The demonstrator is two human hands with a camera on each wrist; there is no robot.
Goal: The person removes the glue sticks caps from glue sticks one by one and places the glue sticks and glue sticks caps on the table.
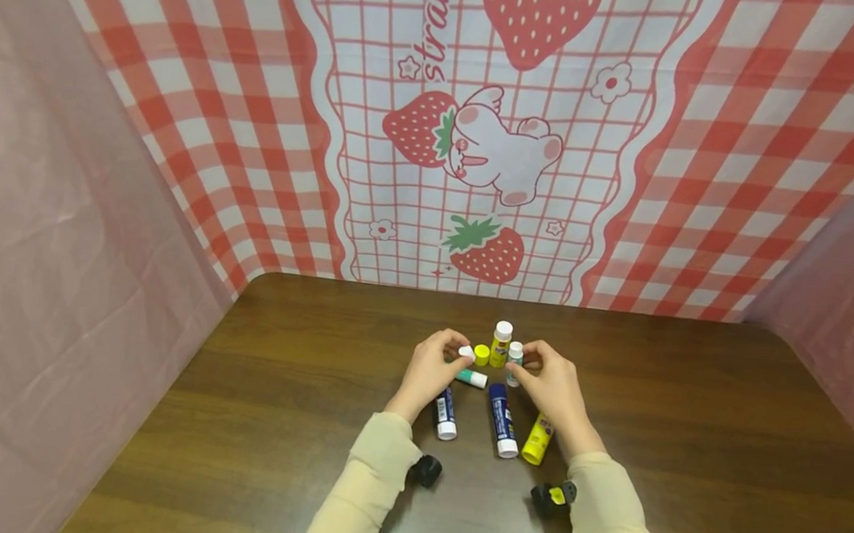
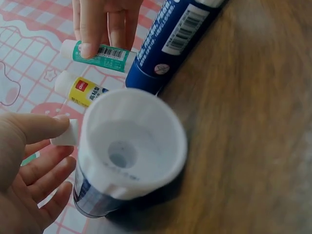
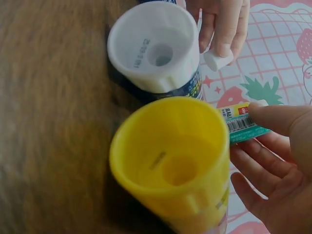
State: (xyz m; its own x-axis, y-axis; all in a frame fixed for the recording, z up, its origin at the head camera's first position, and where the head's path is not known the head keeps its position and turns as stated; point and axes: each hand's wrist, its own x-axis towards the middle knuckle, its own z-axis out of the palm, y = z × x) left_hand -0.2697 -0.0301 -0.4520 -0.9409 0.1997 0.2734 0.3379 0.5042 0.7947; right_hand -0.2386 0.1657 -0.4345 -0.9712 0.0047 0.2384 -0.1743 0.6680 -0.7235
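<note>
My left hand (image 1: 432,371) pinches a small white cap (image 2: 68,134) between thumb and fingers. My right hand (image 1: 553,383) holds a small teal-labelled glue stick (image 1: 514,368) upright, its white end on top; the barcode shows in the right wrist view, with the thumb near that end (image 3: 241,127). Between the hands stands a yellow glue stick (image 1: 499,352) with a white top, and a yellow cap (image 1: 482,355) sits beside it. Just below the left fingers lies another teal glue stick (image 1: 475,378), partly hidden by that hand.
Nearer me, two dark blue glue sticks (image 1: 445,419) (image 1: 502,419) lie with their white ends toward me. A yellow glue stick (image 1: 537,443) lies beside the right wrist. Behind the brown wooden table (image 1: 285,356) hangs a red checked strawberry cloth (image 1: 374,175).
</note>
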